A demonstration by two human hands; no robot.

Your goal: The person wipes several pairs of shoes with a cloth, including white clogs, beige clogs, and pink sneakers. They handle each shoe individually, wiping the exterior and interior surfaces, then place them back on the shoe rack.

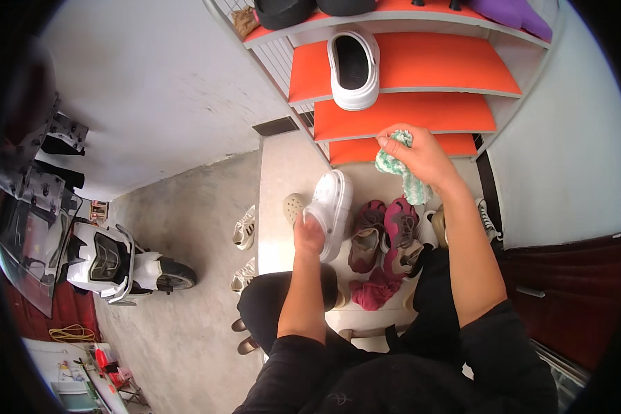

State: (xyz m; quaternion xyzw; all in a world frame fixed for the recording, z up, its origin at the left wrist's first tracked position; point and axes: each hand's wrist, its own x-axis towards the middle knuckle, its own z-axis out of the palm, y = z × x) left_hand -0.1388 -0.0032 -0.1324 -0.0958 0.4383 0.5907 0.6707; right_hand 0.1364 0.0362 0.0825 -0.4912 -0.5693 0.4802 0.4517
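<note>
My left hand (pixel 309 235) grips a white clog (pixel 336 194) by its opening, over the light floor in front of my knees. A green-and-white knitted cloth (pixel 393 160) is pinched in my right hand (pixel 419 155), and its loose end hangs below the fingers. The matching white clog (pixel 356 98) stands on an orange shelf, its dark insole showing. Below my hands lie a pair of maroon lace-up shoes (pixel 401 222) and a crumpled dark red cloth (pixel 375 290). A beige clog (pixel 293 207) sits just left of the held one, partly hidden.
The shoe rack (pixel 424 67) with orange shelves stands ahead, holding black footwear (pixel 284 11) and purple footwear (pixel 512 15) on top. White sneakers (pixel 245 227) and brown shoes (pixel 247 345) rest on the lower floor at left. A white motor scooter (pixel 108 259) is parked further left.
</note>
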